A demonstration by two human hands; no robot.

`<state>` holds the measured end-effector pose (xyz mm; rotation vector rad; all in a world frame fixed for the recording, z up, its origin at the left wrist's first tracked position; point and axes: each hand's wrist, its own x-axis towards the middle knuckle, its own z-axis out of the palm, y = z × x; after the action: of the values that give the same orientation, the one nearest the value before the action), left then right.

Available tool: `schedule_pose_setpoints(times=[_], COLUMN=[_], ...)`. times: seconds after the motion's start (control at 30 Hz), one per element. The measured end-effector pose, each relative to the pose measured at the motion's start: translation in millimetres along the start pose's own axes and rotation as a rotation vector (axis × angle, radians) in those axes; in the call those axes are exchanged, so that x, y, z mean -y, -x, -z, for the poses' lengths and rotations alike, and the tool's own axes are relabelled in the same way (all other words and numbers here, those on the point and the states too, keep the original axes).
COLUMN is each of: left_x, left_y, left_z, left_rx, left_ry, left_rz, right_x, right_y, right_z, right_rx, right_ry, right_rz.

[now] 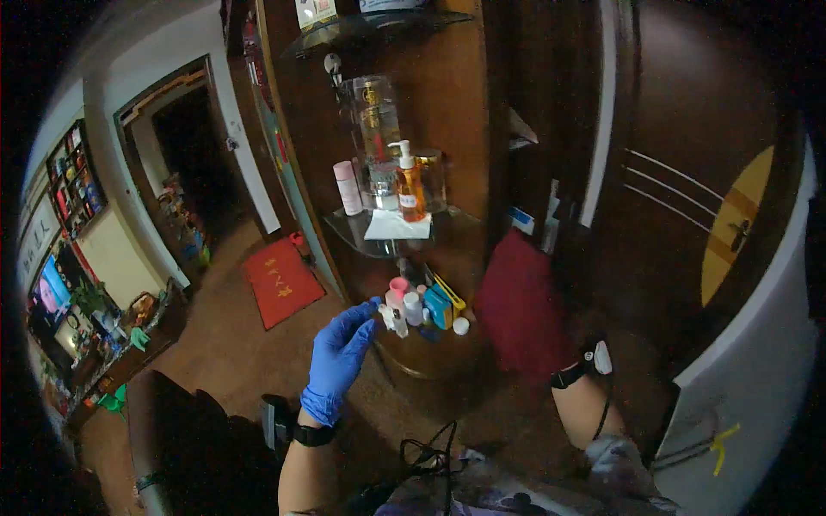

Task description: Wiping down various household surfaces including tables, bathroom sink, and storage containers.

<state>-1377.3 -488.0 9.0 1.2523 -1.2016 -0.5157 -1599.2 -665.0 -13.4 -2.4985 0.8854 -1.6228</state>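
My left hand (337, 355), in a blue disposable glove, is at the left side of a group of small items on a low rounded wooden shelf (419, 367). Its thumb and forefinger are apart, with nothing visible between them. Nearest its fingertips is a small clear-and-white bottle (395, 320). Beside that stand a white bottle (412, 308), a pink-topped container (399, 287), a blue box (439, 306), a yellow utility knife (450, 290) and a round white cap (461, 326). On the right, my wrist meets a dark red cloth (519, 303), which hides my right hand.
Above, a glass shelf (345, 235) bears an orange pump bottle (411, 193), a pink-capped bottle (348, 188) and a white paper (397, 226). A red mat (284, 280) lies on the floor at left. A dark door (697, 129) stands right, and black cords (429, 445) hang before me.
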Motion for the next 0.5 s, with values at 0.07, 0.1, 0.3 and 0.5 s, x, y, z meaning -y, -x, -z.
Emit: schedule_pose_setpoints(times=[0.07, 0.1, 0.3, 0.5], left_x=[10.4, 16.5, 39.3, 60.1], left_y=[-31.9, -46.1, -123.7, -196.2], left_z=[-0.7, 0.4, 5.2, 0.4], left_rx=[-0.018, -0.022, -0.047, 0.027], left_ry=[-0.061, -0.114, -0.222, -0.231], left_rz=[-0.063, -0.115, -0.144, -0.209], right_x=[-20.6, -29.4, -61.4, -57.5], right_y=[-26.4, -37.1, -90.2, -102.3], right_z=[-31.2, -50.8, -139.4, -135.7], right_rx=[-0.051, -0.072, -0.130, 0.287], right_ry=[-0.029, -0.047, -0.043, -0.003], right_rz=[0.015, 0.018, 0.033, -0.086])
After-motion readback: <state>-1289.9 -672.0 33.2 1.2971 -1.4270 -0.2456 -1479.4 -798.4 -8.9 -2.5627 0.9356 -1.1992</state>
